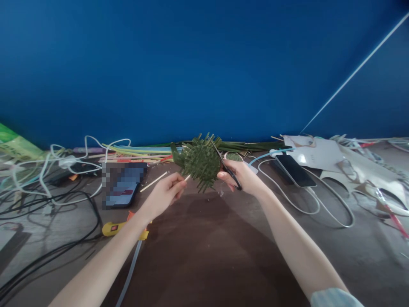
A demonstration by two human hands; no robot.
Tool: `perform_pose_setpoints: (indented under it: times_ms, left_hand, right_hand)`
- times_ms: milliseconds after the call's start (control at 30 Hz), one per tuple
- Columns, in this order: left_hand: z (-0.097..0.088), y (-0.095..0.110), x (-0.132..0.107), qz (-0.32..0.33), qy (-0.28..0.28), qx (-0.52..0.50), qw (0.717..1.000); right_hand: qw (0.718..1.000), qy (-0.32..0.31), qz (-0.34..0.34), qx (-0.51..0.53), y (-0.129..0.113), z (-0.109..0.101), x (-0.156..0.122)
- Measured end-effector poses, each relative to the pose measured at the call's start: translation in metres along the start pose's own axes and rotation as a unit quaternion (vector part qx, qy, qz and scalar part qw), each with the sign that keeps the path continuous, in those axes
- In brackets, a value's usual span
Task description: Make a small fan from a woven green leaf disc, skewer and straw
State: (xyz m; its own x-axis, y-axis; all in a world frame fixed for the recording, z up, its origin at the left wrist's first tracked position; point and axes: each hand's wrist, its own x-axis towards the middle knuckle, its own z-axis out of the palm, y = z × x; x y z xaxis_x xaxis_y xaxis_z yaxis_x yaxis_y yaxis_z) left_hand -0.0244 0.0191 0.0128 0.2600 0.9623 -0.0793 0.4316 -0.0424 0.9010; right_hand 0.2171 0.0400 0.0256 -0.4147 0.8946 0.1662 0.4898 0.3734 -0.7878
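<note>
- The woven leaf piece, green with ragged leaf ends around its edge, is held up between the two hands, above the brown table.
- The left hand has thumb and fingers pinched together on a thin pale stick, whose end meets the lower left edge of the leaf piece.
- The right hand has its fingers clamped around the dark handles of the scissors; the blades point up along the leaf piece's right side. Whether they are parted I cannot tell.
- Just behind the right hand is a small round dish with a pale rim, partly hidden; inside shows something green, too small to make out.
- At the far left stands a green bag, cut off by the edge of view; what it holds cannot be seen.
- A loose pale strip lies on the table left of the left hand, beside a phone that is partly blurred out.
- A yellow glue gun lies partly behind the left forearm, with a clear glue stick trailing from it.
- On the right, a dark-screened phone lies beside white cables and cut white sheets.
</note>
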Motion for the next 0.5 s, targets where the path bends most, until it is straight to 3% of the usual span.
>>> perform_pose_setpoints:
  times_ms: [500]
  left_hand:
    - [-0.0076, -0.0028, 0.0019, -0.002, -0.045, -0.012, 0.999]
  right_hand:
    - [0.996, -0.053, -0.011, 0.068, 0.0015, -0.0049, -0.0018]
